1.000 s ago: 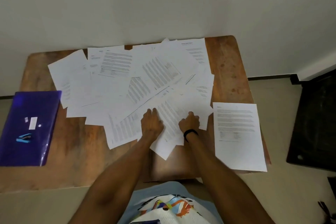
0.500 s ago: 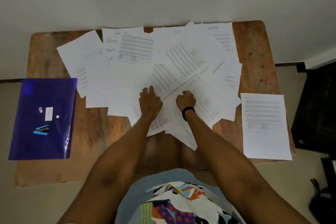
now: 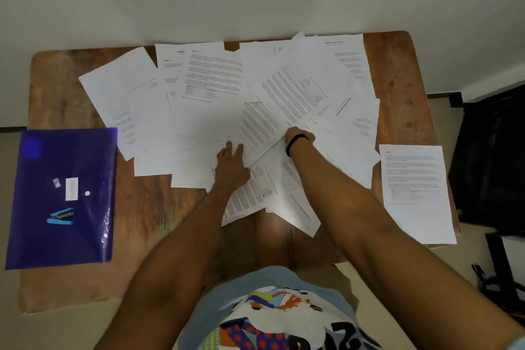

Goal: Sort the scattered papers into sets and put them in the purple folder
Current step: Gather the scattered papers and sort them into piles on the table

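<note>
Deeper than before, the right hand [image 3: 298,136] reaches into the scattered papers [image 3: 210,111] — fingers hidden among sheets, so its grasp cannot be told. The left hand [image 3: 231,167] lies flat, fingers straight, probably pinning the pile; the purple folder [image 3: 62,236] waits at the left edge of the table [image 3: 56,88] — clear of the sorting.

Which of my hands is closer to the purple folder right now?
Left. The left hand lies flat on the scattered papers, to the right of the purple folder; the right hand sits farther right on them.
</note>
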{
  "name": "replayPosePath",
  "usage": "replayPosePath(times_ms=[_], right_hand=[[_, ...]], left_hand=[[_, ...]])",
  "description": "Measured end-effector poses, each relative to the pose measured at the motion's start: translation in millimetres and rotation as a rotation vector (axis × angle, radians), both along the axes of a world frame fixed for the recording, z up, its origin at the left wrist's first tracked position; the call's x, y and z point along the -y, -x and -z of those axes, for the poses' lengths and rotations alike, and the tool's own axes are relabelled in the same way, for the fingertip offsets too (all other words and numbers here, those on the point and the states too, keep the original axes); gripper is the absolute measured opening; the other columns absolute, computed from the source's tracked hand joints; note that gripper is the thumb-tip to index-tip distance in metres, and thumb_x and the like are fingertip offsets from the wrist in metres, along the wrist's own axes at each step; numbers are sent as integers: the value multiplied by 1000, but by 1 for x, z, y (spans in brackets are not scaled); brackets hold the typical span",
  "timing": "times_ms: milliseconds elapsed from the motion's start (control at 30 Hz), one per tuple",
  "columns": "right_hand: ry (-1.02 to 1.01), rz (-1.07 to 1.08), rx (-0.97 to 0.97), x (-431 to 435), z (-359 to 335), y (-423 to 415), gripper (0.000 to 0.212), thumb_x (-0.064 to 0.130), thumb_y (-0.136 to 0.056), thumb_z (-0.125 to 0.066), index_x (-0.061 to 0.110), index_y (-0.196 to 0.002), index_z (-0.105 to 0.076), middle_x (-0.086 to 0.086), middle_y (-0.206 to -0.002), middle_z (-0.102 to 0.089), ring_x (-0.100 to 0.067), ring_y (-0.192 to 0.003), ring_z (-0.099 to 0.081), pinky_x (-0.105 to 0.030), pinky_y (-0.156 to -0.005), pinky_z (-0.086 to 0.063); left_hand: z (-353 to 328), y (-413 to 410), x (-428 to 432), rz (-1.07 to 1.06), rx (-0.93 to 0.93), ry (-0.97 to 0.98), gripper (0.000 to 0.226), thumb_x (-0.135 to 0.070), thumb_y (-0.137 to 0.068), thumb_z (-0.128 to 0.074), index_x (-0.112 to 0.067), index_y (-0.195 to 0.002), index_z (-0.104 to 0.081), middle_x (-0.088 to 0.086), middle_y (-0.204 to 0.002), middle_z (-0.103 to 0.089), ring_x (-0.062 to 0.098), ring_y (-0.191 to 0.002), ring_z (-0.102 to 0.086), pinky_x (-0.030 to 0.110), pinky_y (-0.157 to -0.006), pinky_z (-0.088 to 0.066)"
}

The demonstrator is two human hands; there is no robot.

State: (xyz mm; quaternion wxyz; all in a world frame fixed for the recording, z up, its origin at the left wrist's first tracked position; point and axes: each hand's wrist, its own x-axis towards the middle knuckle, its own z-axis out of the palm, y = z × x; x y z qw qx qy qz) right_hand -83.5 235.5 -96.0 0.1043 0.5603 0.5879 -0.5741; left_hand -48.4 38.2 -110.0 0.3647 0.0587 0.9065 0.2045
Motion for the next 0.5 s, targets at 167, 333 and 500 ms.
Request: replayPosePath(times_ms=[167, 333, 500], right_hand=[[-382, 37, 6, -3, -11, -9, 16, 3, -96, -50, 12, -83, -52, 3, -78, -50, -14, -70, -51, -26, -58, -44], [-817, -73, -299, -10, -30, -43, 15, 0, -100, -43, 7, -102, -56, -3, -90, -58, -15, -81, -53, -19, -69, -36], [-1083, -330, -482, -39, -56, -71, 26, -10, -89, -53, 1, -107, -68, -15, -99, -64, -22, -95, -57, -22, -86, -42]], left_hand=[[-7, 9, -1, -50, 63, -26, 79, -36, -96, -60, -18, -158, -13, 10, -166, 1, 34, -151, -1, 55, -118, -18], [-42, 32, -17, -237, -114, -175, 83, -27, -97, -61, -17, -159, -7, 16, -163, -10, 38, -148, -13, 51, -117, -25], [-95, 61, -47, -59, -575, -265, 100, -29, -85, -77, -19, -159, -11, 16, -164, -15, 38, -147, -22, 51, -116, -30]])
